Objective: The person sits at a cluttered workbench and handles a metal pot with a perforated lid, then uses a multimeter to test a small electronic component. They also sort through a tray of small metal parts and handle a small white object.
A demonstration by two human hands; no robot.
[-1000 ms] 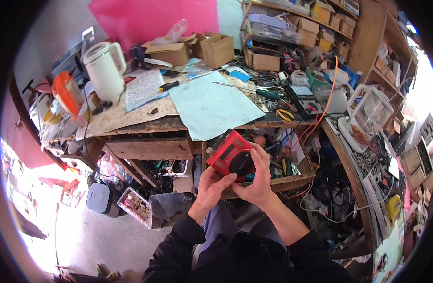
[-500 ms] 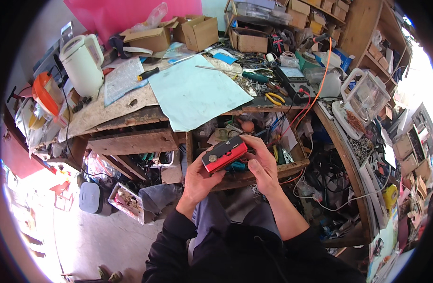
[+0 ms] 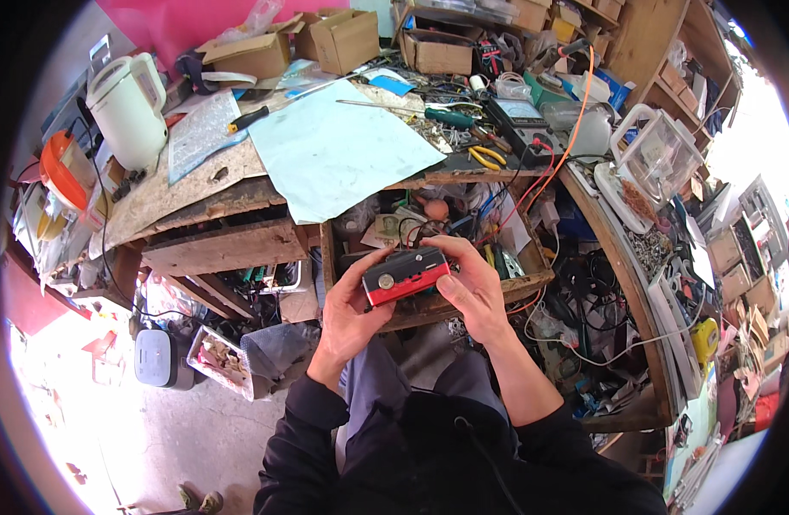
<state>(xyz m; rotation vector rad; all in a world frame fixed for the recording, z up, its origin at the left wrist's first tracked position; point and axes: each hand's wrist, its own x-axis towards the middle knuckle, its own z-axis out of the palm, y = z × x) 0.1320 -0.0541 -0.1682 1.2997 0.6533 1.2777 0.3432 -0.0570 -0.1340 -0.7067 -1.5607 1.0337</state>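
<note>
Between my two hands I hold a small red and black box-shaped device, perhaps a portable radio (image 3: 406, 276), with a round silver knob on its dark side. My left hand (image 3: 353, 302) wraps its left end, the thumb along the lower edge. At the other end my right hand (image 3: 473, 292) grips it, with the thumb against the red face. Both hands are closed on it above an open wooden drawer (image 3: 532, 283) full of loose parts, wires and tools. A pale blue sheet (image 3: 339, 146) lies on the workbench just beyond.
On the bench lie a black-and-yellow screwdriver (image 3: 248, 119), a green-handled screwdriver (image 3: 449, 118), yellow-handled pliers (image 3: 487, 158) and a black multimeter (image 3: 528, 129) with red leads. A white kettle (image 3: 128, 116) stands at left. Cardboard boxes (image 3: 345, 41) line the back. Cluttered shelving is at right.
The device has turned a little and sits more level in my hands. My right thumb has moved onto its red face. The whole view has shifted slightly.
</note>
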